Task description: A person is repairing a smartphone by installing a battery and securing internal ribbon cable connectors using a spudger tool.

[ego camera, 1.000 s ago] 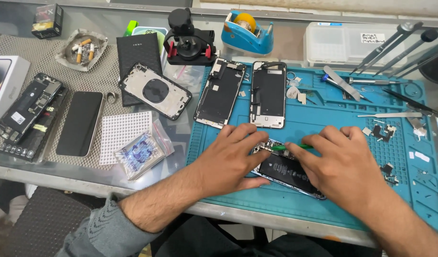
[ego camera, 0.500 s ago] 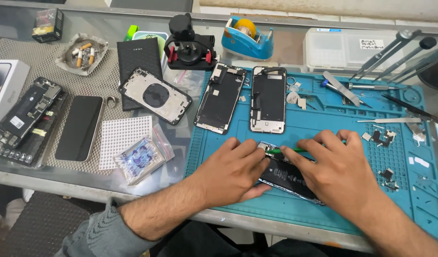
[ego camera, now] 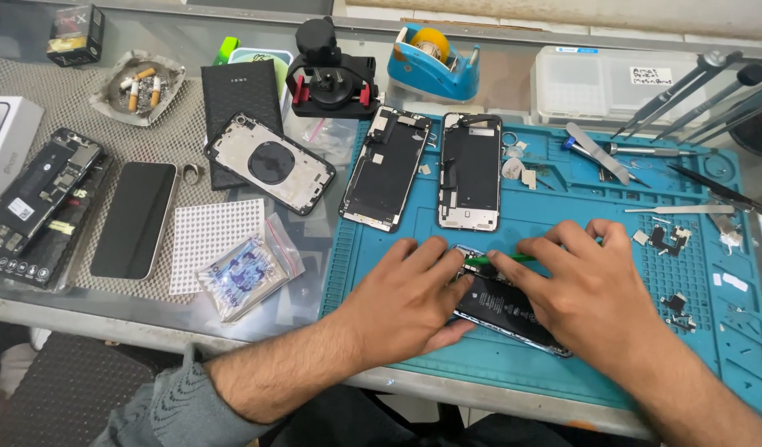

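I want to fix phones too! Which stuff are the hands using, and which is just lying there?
In use: left hand, right hand, opened phone, green tool.

Lying about: tape dispenser, ashtray, two screen panels, black phone, tweezers.

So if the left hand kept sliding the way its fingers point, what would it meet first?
Probably the right hand: the left hand points right and slightly up across the opened black phone, and their fingertips nearly meet over the thin green tool. Depth is unclear.
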